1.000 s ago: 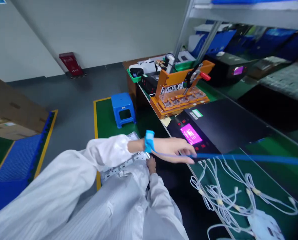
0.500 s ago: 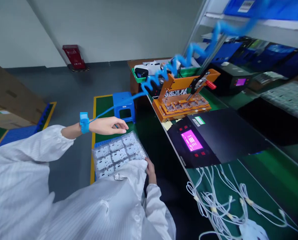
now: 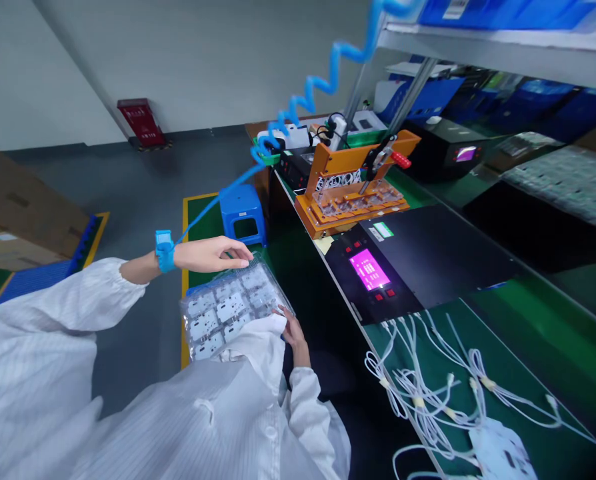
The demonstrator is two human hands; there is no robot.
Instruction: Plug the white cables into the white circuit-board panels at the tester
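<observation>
A clear plastic tray with several flat white plates in its pockets lies in front of my body, partly covered by my white coat. My left hand, a blue strap around its wrist, hovers at the tray's far edge. Its fingers are loosely bent, thumb apart, and nothing shows in them. At the tray's right edge is my right hand, its fingers apart and reaching over the rim onto the tray. Whether the left fingertips touch the tray, I cannot tell.
A blue coiled cord runs from the wrist strap up across the view. On the right bench stand an orange clamp fixture, a black box with a lit screen and white cables. A blue stool stands beyond the tray.
My right hand has shifted from gripping the tray's right side to spreading its fingers over the rim. My left hand stays near the far edge. The whole view has shifted slightly.
</observation>
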